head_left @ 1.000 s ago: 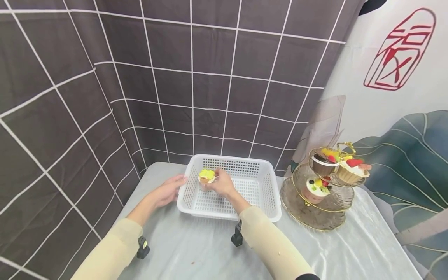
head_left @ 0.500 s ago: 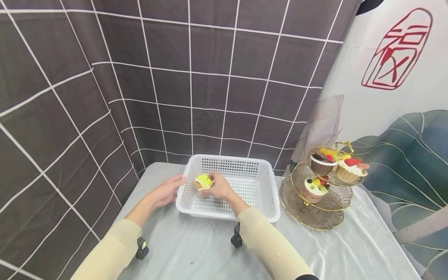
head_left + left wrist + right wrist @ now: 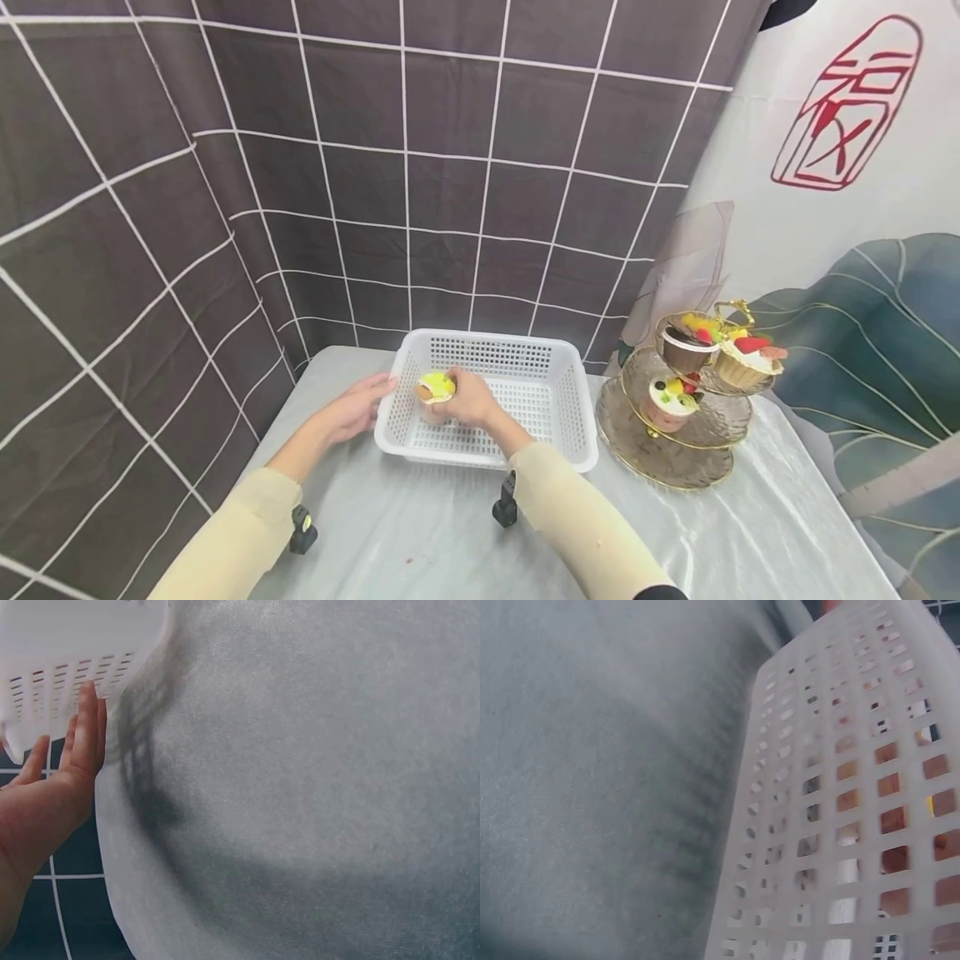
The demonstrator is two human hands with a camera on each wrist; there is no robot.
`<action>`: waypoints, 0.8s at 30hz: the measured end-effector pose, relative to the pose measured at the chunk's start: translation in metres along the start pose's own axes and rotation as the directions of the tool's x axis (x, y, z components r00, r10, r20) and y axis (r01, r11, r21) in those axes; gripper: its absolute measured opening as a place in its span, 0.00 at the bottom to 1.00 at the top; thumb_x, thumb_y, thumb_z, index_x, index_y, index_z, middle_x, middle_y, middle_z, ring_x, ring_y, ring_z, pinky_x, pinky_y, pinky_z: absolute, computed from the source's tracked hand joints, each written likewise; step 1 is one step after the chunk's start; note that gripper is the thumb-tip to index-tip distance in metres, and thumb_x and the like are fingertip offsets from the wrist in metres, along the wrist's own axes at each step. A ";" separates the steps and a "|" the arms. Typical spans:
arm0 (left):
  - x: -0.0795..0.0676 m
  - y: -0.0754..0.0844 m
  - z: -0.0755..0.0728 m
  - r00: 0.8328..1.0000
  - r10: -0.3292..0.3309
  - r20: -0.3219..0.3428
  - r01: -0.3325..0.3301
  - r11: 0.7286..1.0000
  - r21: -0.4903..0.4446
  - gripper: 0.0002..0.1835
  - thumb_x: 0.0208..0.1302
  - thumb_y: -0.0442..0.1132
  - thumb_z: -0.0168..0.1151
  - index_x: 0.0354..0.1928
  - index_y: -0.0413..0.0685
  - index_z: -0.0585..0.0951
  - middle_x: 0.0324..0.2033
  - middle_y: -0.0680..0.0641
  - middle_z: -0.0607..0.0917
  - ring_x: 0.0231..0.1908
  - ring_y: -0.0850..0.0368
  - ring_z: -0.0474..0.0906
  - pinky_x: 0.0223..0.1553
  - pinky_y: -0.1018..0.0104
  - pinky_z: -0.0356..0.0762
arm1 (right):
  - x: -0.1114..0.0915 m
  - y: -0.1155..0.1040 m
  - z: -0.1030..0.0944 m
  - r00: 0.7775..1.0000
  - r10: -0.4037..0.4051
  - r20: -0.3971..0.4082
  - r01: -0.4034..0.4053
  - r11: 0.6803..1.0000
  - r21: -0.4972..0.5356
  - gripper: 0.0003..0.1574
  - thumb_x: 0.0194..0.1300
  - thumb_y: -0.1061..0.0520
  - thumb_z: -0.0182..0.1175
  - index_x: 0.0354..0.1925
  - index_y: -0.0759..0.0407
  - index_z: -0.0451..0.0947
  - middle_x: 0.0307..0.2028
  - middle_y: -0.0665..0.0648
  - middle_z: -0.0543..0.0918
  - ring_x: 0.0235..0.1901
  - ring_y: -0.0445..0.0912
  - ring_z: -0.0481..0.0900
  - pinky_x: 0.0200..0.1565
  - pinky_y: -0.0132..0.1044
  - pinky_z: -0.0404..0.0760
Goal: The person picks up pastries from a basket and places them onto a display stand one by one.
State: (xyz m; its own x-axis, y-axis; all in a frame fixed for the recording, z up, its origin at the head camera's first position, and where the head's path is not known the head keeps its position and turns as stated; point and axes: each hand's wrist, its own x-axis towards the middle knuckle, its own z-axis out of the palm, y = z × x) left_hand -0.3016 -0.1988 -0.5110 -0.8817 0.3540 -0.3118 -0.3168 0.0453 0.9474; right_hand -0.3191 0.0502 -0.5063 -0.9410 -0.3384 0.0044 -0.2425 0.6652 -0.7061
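Observation:
In the head view my right hand (image 3: 474, 402) reaches into a white perforated plastic basket (image 3: 480, 459) and grips a small dessert cup (image 3: 435, 388) with a yellow topping, near the basket's left side. The cup's lower part is partly hidden by the fingers. My left hand (image 3: 357, 408) is at the basket's left outer wall, fingertips right at the rim. The left wrist view shows this hand (image 3: 66, 776) with fingers fairly straight against the basket (image 3: 67, 634). In the right wrist view, the basket's wall (image 3: 739, 915) largely hides the right hand; bits of it show through the holes.
A tiered glass stand (image 3: 671, 473) with gold rims stands right of the basket. It bears a brown dessert cup (image 3: 684, 356), a cream tart (image 3: 738, 369) with red fruit and a pink dessert cup (image 3: 664, 415). A dark gridded curtain (image 3: 450, 200) hangs behind the grey-covered table (image 3: 405, 533).
My right hand has carried the dessert cup slightly left and lower within the basket, and the cup's tilt has changed a little. The left hand has stayed at the basket's side.

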 end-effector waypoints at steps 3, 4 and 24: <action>0.002 0.000 0.001 1.000 0.005 0.010 -0.005 1.000 -0.006 0.38 0.85 0.54 0.47 0.85 0.43 0.50 0.77 0.32 0.66 0.72 0.33 0.70 0.65 0.40 0.79 | -0.003 -0.002 -0.006 1.000 -0.012 -0.027 0.012 1.000 -0.001 0.45 0.56 0.51 0.80 0.66 0.68 0.75 0.52 0.62 0.86 0.48 0.52 0.84 0.56 0.46 0.86; 0.002 0.000 0.001 1.000 0.005 0.007 -0.005 1.000 -0.006 0.38 0.85 0.54 0.47 0.85 0.43 0.50 0.77 0.32 0.66 0.72 0.33 0.70 0.65 0.40 0.80 | -0.004 -0.003 -0.008 0.999 -0.014 -0.031 0.014 1.000 -0.001 0.45 0.56 0.51 0.80 0.66 0.68 0.75 0.52 0.62 0.86 0.48 0.51 0.84 0.55 0.45 0.86; -0.005 0.003 0.003 1.000 0.006 -0.001 -0.006 1.000 -0.016 0.36 0.86 0.52 0.45 0.84 0.42 0.52 0.75 0.30 0.68 0.72 0.31 0.70 0.66 0.38 0.78 | -0.067 -0.012 -0.085 0.959 -0.255 -0.123 0.259 0.966 0.012 0.44 0.55 0.51 0.79 0.65 0.64 0.76 0.55 0.58 0.85 0.51 0.51 0.83 0.55 0.44 0.87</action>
State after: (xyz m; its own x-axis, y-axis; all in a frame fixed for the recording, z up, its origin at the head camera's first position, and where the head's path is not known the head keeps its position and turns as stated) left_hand -0.2977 -0.1978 -0.5063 -0.8842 0.3530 -0.3058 -0.3166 0.0285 0.9481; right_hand -0.2732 0.1209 -0.4379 -0.8696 -0.4125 0.2714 -0.4748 0.5471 -0.6894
